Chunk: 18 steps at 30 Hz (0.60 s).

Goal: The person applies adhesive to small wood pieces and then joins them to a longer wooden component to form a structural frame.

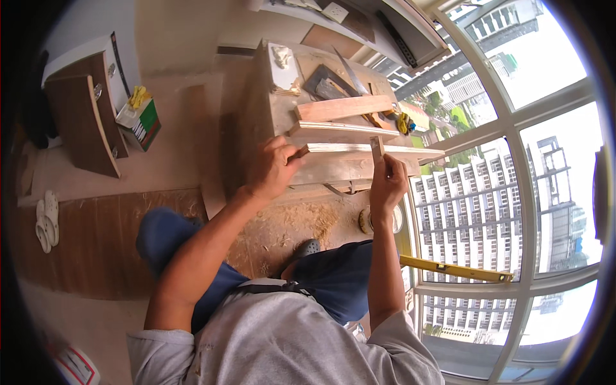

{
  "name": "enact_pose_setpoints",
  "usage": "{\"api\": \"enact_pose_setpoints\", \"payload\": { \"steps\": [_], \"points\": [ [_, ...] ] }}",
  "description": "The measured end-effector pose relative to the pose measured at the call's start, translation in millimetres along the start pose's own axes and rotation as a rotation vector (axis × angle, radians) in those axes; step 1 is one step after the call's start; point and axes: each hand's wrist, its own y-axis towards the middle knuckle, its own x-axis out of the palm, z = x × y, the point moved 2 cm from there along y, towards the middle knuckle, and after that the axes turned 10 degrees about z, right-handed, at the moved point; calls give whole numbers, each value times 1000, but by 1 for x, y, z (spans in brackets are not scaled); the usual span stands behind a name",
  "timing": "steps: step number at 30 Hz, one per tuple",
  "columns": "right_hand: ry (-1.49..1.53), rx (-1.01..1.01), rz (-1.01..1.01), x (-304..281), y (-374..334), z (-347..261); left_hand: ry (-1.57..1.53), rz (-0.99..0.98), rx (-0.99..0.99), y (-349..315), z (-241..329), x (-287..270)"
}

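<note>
A long plywood strip (pixel 359 148) stands with its whitish edge up, along the near side of the workbench (pixel 256 90). My left hand (pixel 277 165) is closed at the strip's left end, fingers bent around it. Toward the strip's right part, my right hand (pixel 389 183) pinches a short flat wooden stick (pixel 376 149). The stick points up and overlaps the strip's edge in view; whether they touch I cannot tell. Just beyond lie a second plywood strip (pixel 340 131) and a reddish board (pixel 346 108).
A handsaw (pixel 348 69) and a dark tray-like tool (pixel 324 82) lie farther back on the bench. Shavings (pixel 314 218) cover the floor by my feet. A yellow spirit level (pixel 459 269) is at the window; a tin (pixel 139 125) and cabinet door (pixel 83 122) stand left.
</note>
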Motion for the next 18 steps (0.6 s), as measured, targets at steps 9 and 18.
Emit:
{"api": "enact_pose_setpoints", "payload": {
  "steps": [9,18],
  "points": [
    [-129,-465,-121,5,-38,-7,4,24,48,-2,-7,7],
    [-193,-156,-33,-8,24,27,52,-30,41,2,1,3]
  ]
}}
